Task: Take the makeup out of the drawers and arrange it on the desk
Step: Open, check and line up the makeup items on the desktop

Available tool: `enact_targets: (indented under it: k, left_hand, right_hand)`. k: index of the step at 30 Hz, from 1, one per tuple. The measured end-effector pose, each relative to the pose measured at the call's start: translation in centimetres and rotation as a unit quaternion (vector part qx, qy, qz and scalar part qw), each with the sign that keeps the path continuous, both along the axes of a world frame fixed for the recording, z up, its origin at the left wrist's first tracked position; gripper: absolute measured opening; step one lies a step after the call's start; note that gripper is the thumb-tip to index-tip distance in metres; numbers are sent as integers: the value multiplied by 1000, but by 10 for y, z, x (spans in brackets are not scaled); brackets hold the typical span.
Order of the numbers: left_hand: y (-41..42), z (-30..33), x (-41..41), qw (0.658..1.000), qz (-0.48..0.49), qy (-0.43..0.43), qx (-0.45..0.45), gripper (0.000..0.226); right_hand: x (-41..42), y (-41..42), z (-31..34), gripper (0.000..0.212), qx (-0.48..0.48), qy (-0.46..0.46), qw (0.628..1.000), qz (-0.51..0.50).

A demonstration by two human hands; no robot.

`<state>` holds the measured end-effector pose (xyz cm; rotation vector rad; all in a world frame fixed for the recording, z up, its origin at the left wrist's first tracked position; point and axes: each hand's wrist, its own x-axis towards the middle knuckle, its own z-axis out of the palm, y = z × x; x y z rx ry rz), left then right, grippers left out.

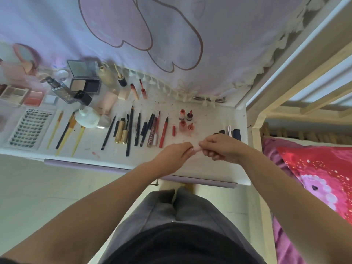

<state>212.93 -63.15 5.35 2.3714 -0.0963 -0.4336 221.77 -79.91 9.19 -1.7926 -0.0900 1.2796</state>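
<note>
At lower centre of the white bench (pixel 209 168), a small pink tube (pixel 196 149) is gripped at both ends: left hand (pixel 176 157) curled round its left end, right hand (pixel 221 147) pinching the right end. The tube is held just above the bench's bare front strip.

Bench surface is smeared with red flecks. Makeup is laid out in rows: lash tray (pixel 30 128) at far left, yellow-handled brushes (pixel 64 130) beside it, then dark pencils (pixel 131 130) and gold mascara tubes (pixel 122 131), a red pen (pixel 164 133), and small red bottles (pixel 185 120) right of centre. Dark caps and tubes (pixel 231 131) sit at the right edge, just above the right hand. Open compacts (pixel 85 79) and palettes (pixel 21 95) are lined along the back, upper left.

A printed curtain (pixel 152 35) hangs behind the bench. A bed frame (pixel 285 103) and red-pink bedding (pixel 314 172) butt against the right edge. Pale floor (pixel 38 183) is seen lower left.
</note>
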Motion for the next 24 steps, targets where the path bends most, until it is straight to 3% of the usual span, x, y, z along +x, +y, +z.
enact_targets:
  k: [4, 7, 9, 12, 14, 16, 20, 24]
  left_hand:
    - [19, 10, -4, 998, -54, 7, 28, 18]
    - [31, 13, -9, 996, -82, 37, 30, 18]
    - [60, 14, -20, 993, -56, 99, 18, 20]
    - [102, 18, -42, 984, 50, 153, -72, 19]
    - [96, 19, -44, 985, 73, 125, -95, 14]
    - [71, 15, -35, 984, 82, 98, -122, 7]
    - [45, -1, -21, 979, 147, 62, -130, 21]
    - [34, -12, -6, 978, 190, -48, -68, 22]
  right_hand:
    - [-15, 9, 0, 17, 38, 73, 995, -55]
    - [-24, 13, -4, 14, 47, 77, 994, -67]
    - [-16, -4, -2, 11, 44, 51, 991, -119]
    - [3, -30, 6, 13, 61, 20, 977, -203]
    - [0, -22, 6, 11, 72, 15, 981, -180]
    - [-10, 1, 0, 25, 64, 3, 989, -137]
    - [-22, 16, -16, 29, 67, -40, 987, -144]
    - [-32, 25, -40, 26, -27, -203, 975, -86]
